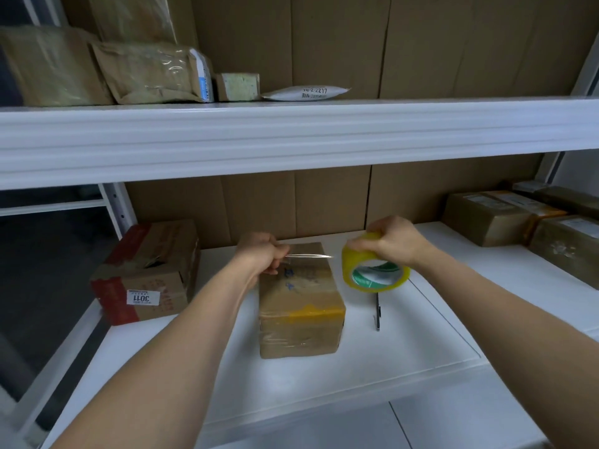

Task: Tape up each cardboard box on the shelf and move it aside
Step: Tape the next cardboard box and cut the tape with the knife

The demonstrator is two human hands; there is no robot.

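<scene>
Head view looks down at a small cardboard box (pixel 299 306) standing near the middle of a white shelf (pixel 421 345), and everything else is placed from that box. Its top and front already carry clear wrap, with a yellowish band across the front upper edge.

Above the box's far left corner, the left hand (pixel 261 254) has its fingers (pixel 281 254) curled, pinching the free end of a strip of clear tape (pixel 309 256). The strip runs taut to the right, just over the far part of the box top, toward a yellow tape roll (pixel 376 270). That roll hangs in the air just right of the box's far right corner, gripped from above by the right hand (pixel 397 243), whose fingers wrap over its outer rim. Whether the strip touches the box cannot be told.

On the shelf just right of the box, below the roll, lies a thin dark pen-like tool (pixel 377 311). Left of the box, at the shelf's left end, stands a larger carton (pixel 147 273) with red tape and a white label reading 3011. Well to the right of the box, several brown boxes (pixel 525 222) sit together at the shelf's right end. Behind the box, brown cardboard sheets line the back. Above it runs an upper shelf (pixel 291 134) bearing padded brown parcels (pixel 97 72) and a white mailer (pixel 306 93).
</scene>
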